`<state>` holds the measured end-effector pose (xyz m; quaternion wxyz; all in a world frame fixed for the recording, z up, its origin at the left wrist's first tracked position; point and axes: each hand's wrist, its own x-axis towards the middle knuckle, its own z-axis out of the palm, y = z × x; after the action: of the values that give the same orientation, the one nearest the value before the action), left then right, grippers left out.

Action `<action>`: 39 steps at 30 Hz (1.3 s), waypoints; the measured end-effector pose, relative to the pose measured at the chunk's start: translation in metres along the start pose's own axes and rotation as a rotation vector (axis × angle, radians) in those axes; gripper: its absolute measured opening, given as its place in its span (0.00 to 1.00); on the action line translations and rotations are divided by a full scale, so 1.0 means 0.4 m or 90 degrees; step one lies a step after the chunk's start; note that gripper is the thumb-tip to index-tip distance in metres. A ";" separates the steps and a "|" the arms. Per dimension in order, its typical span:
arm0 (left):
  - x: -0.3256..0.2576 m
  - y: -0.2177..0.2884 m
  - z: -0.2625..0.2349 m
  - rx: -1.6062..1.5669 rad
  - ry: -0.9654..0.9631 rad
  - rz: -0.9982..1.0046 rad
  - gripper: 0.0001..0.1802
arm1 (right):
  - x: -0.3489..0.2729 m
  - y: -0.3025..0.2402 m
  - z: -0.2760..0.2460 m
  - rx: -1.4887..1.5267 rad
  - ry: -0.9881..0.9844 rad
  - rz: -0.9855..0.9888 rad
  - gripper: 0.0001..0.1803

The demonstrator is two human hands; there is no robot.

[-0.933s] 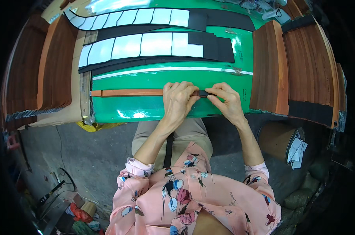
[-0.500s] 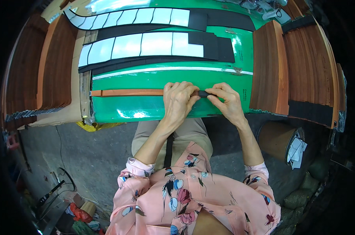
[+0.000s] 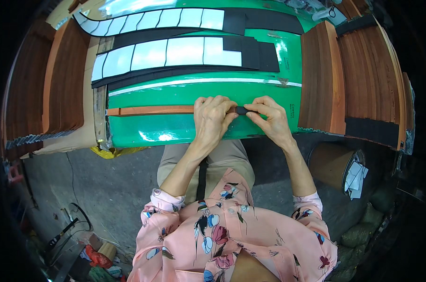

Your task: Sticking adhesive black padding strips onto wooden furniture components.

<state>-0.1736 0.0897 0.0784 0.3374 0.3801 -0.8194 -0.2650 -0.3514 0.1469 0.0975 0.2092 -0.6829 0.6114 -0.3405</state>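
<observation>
A long, narrow orange-brown strip (image 3: 152,110) lies crosswise on the green work surface (image 3: 175,129). My left hand (image 3: 212,116) is closed over its right part, thumb and fingers pinching near the end. A small black piece (image 3: 241,111) sits at that end, between my two hands. My right hand (image 3: 272,118) pinches the black piece's right side between thumb and fingertips. Whether the black piece is stuck to the strip or only laid against it is hidden by my fingers.
Black sheets with white backing segments (image 3: 170,52) lie beyond my hands. Stacks of brown strips stand at the left (image 3: 65,80) and right (image 3: 323,80). A round brown bin (image 3: 333,163) with white scraps is on the floor at right. A white line crosses the green surface.
The whole view has shifted slightly, moving the table contents a little leftward. Both hands keep their hold on the strip and black piece, with hardly any change.
</observation>
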 end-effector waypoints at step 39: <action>-0.011 0.000 0.008 0.058 0.021 0.089 0.13 | -0.066 0.037 0.031 0.260 0.066 0.199 0.15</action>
<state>-0.1740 0.0939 0.0748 0.3510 0.3411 -0.8495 -0.1970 -0.3535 0.1688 0.0731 0.3612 -0.5056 0.6379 -0.4549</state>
